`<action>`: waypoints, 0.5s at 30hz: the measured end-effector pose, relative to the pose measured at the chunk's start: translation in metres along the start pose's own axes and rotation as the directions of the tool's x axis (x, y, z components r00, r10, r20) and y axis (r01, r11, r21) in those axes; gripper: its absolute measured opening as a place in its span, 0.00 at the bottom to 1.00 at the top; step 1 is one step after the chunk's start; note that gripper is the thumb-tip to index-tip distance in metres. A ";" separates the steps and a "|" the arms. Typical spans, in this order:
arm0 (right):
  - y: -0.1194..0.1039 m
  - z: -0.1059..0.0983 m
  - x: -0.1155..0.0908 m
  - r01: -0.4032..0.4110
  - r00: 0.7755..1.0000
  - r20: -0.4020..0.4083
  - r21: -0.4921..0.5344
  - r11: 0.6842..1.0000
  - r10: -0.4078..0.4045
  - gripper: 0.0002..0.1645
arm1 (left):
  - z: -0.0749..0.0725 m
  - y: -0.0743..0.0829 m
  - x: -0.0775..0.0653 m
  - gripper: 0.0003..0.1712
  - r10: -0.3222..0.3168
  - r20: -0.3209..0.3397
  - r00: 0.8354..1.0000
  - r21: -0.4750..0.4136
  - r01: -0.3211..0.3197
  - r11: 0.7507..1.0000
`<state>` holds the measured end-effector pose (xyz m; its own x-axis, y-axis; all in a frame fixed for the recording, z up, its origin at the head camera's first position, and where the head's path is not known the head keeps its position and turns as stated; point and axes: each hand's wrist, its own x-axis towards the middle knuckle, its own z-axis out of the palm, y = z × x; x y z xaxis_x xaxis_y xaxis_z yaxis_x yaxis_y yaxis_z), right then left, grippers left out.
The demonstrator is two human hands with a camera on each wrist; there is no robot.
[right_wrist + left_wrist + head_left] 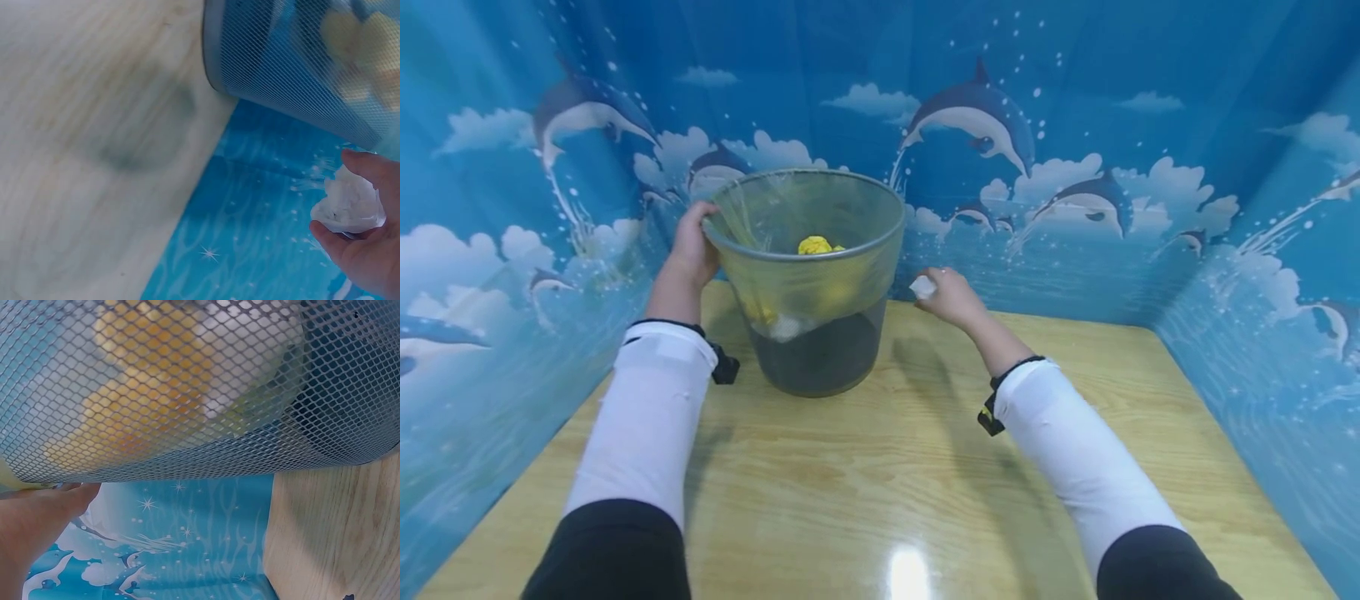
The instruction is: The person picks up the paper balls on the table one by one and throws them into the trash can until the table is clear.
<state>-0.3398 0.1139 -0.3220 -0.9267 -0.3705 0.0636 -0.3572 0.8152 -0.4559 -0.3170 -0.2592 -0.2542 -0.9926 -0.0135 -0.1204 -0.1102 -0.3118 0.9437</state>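
Observation:
A grey metal mesh wastebasket stands upright on the table, lined with a thin yellowish see-through bag. My left hand grips its rim on the left side; part of that hand is hidden behind the rim in the left wrist view. Inside lie crumpled yellow paper balls and a white one, seen through the mesh. To the right of the basket and apart from it, my right hand holds a crumpled white paper ball between thumb and fingers, in the air above the table.
The wooden table runs back to a blue curtain printed with dolphins and clouds, which encloses the back and both sides. The basket stands near the back edge, left of centre. Small dark cameras are strapped at both wrists.

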 end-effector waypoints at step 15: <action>-0.029 -0.058 0.009 -0.019 0.992 -0.126 0.036 0.999 0.024 0.30 | 0.002 0.001 -0.002 0.46 0.002 -0.002 1.000 -0.002 -0.002 1.000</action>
<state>-0.3445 0.1127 -0.2563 -0.9423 -0.2921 0.1637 -0.3347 0.8055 -0.4890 -0.3156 -0.2575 -0.2524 -0.9927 -0.0163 -0.1194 -0.1083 -0.3133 0.9434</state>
